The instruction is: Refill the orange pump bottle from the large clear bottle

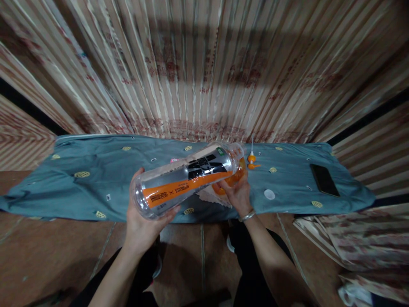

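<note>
The person's left hand [142, 232] wraps around the base end of a large clear bottle [188, 179], thumb along its near side and fingers around its far side. From that grip the bottle slants away to the right, its clear neck lying just above the right hand. Its silver, orange and black label hides most of the interior, so what it holds cannot be told.

The right hand [238, 194] is closed around an orange container [235, 177] beneath the clear bottle's neck. Fingers and bottle cover much of this container; its fill level cannot be made out, nor whether the two rims touch.

Under the right-hand grip, partly covered, lies a piece of white paper [212, 198]. Just beyond that grip, to the right, an orange pump top [252, 159] rests on the blue-green cloth [121, 179], its pale tube pointing away from the person. Nearer, right of the same hand, is a white disc [269, 194]; farther right lies a dark phone [324, 180].
</note>
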A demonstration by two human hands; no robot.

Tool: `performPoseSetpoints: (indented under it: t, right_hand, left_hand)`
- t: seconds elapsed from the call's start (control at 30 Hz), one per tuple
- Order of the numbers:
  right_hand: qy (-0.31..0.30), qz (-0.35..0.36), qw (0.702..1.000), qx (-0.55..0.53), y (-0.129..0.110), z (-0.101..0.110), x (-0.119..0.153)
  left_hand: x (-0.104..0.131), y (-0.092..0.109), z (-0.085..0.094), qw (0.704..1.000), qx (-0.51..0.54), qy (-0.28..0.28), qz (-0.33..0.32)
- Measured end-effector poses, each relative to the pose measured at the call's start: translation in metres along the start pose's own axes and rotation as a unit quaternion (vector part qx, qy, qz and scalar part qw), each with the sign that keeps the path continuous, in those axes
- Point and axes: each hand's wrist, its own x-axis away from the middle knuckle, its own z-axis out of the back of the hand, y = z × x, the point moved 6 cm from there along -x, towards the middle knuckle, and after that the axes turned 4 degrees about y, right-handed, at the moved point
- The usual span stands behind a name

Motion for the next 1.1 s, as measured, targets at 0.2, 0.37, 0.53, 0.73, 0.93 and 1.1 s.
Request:
performPoseSetpoints:
  t: [0.2, 0.37, 0.53, 0.73, 0.93, 1.1]
  right_hand:
    - [-0.008, 0.011, 1.0, -0.01, 0.0001, -0.0006, -0.0006]
    - [-0.002, 0.015, 1.0, -0.009, 0.002, -0.0002, -0.0007]
    - [0.001, 0.018, 1.0, -0.012, 0.0043, -0.0014, -0.0009]
    - [0.003, 0.014, 1.0, -0.01, 0.0016, -0.0009, -0.0006]
    - [-0.009, 0.027, 0.999, -0.021, 0.0025, -0.0016, 0.0001]
    - [-0.001, 0.016, 1.0, -0.008, 0.0021, -0.0002, 0.0001]
  left_hand:
    - [0.0, 0.0012, -0.0011, 0.999, 0.028, 0.012, 0.025]
    - [0.0014, 0.0018, -0.0033, 0.999, 0.032, 0.009, 0.031]
    - [0.002, 0.0014, -0.0018, 0.999, 0.031, 0.012, 0.013]
    - [-0.0047, -0.0037, 0.0016, 0.999, 0.022, -0.014, 0.032]
    - [-0.0014, -0.0023, -0.0006, 0.999, 0.034, 0.002, 0.04]
    - [0.0022, -0.0002, -0.0025, 0.999, 0.031, -0.001, 0.024]
